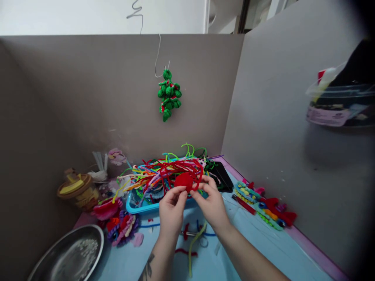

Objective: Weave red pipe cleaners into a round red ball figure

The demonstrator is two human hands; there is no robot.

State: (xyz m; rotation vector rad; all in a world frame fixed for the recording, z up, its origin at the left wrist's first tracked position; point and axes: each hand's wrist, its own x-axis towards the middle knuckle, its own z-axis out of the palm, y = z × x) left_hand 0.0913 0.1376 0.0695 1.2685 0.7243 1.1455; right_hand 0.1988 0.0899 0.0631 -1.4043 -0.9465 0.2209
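My left hand and my right hand meet over the blue table, fingers pinched on a red pipe-cleaner ball. A red pipe-cleaner strand loops from the ball around my right fingers. Just behind the hands stands a blue tray piled with several coloured pipe cleaners. A green and red pipe-cleaner bunch hangs from a wire on the back partition.
A metal bowl with small white beads sits at the front left. Finished pipe-cleaner flowers lie beside it, a yellow-brown jar behind. Colourful pipe-cleaner pieces lie right. Loose pipe-cleaner pieces lie under my wrists. Grey partitions enclose the table.
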